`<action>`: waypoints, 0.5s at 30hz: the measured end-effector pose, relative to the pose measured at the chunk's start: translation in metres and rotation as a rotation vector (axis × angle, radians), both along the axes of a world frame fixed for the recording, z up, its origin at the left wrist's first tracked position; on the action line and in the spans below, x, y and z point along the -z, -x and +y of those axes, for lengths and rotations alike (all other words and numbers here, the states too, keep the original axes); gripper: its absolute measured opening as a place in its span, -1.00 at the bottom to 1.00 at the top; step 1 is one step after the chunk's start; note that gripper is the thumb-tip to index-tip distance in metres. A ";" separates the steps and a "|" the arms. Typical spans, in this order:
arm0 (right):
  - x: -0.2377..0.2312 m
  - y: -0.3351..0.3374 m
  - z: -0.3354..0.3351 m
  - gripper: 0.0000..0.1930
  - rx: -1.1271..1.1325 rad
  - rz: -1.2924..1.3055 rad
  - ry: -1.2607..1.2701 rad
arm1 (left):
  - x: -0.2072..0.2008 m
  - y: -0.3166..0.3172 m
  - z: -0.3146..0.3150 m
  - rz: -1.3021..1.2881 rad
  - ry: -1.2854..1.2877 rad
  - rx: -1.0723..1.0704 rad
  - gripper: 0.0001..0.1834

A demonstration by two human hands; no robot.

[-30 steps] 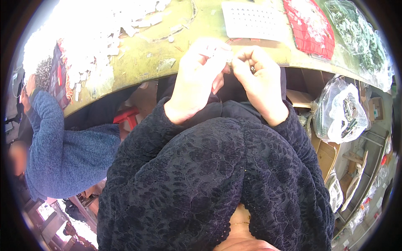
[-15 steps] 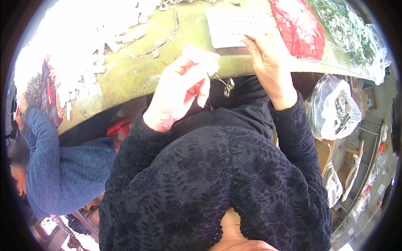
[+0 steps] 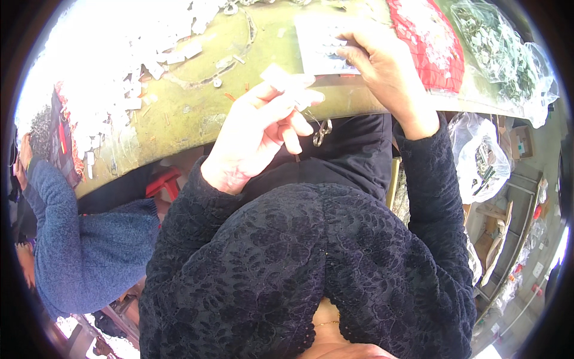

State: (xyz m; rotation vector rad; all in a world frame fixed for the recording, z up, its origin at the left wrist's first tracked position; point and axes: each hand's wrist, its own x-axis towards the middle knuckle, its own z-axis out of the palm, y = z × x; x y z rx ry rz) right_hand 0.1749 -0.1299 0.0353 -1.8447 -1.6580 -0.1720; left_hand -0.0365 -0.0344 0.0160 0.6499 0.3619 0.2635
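Observation:
Above the near edge of the greenish table (image 3: 179, 128), my left hand (image 3: 248, 131) is closed on a small white card (image 3: 276, 76), partly washed out by glare. A thin strand with shiny metal loops (image 3: 322, 133) dangles beside its fingers, over my lap. My right hand (image 3: 388, 69) reaches over a white sheet (image 3: 311, 51) bearing rows of small dark marks or pieces. Its thumb and forefinger are pinched close together at the sheet; whatever lies between them is too small to make out.
Right of the sheet lies a red cloth (image 3: 445, 75) heaped with small whitish pieces, then a plastic bag (image 3: 499, 54) of greenish pieces. Another plastic bag (image 3: 481, 155) hangs below the table edge. Scattered white tags (image 3: 158, 69) cover the left. A person in a blue sweater (image 3: 98, 239) sits there.
My right hand has moved from the sheet's right edge inward over it, fingers now at its small pieces. The left hand stays nearly in place, still holding the card.

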 end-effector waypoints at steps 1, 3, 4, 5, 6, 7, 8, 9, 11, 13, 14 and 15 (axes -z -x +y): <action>0.000 -0.002 0.003 -0.86 -0.018 -0.024 0.021 | 0.000 0.000 0.001 0.005 0.002 0.004 -0.62; 0.001 -0.005 0.005 -0.86 -0.041 -0.084 0.062 | 0.001 0.000 0.001 -0.008 -0.009 0.008 -0.59; 0.000 -0.006 0.006 -0.86 -0.048 -0.119 0.081 | 0.001 -0.001 0.002 0.000 -0.008 0.002 -0.59; 0.000 -0.006 0.006 -0.87 -0.046 -0.148 0.096 | 0.002 -0.001 0.002 -0.005 -0.013 -0.006 -0.58; -0.001 -0.007 0.006 -0.87 -0.043 -0.141 0.121 | 0.002 -0.001 0.002 -0.012 -0.023 -0.017 -0.58; -0.001 -0.007 0.007 -0.87 -0.030 -0.129 0.142 | 0.002 -0.001 0.002 -0.009 -0.023 -0.011 -0.58; -0.002 -0.008 0.006 -0.87 -0.023 -0.128 0.157 | 0.003 -0.001 0.002 -0.009 -0.029 -0.009 -0.58; -0.003 -0.009 0.006 -0.86 -0.019 -0.126 0.173 | 0.003 -0.001 0.003 -0.008 -0.034 -0.006 -0.58; -0.003 -0.010 0.006 -0.86 -0.042 -0.170 0.163 | 0.004 -0.001 0.004 -0.015 -0.018 0.015 -0.59; -0.003 -0.010 0.005 -0.84 -0.041 -0.173 0.193 | 0.004 -0.001 0.006 -0.003 -0.007 0.018 -0.59; -0.003 -0.010 0.005 -0.84 -0.055 -0.204 0.162 | 0.005 -0.002 0.006 0.010 -0.007 0.011 -0.59; -0.004 -0.008 0.005 -0.83 -0.050 -0.201 0.208 | 0.005 -0.002 0.006 0.016 -0.005 -0.001 -0.59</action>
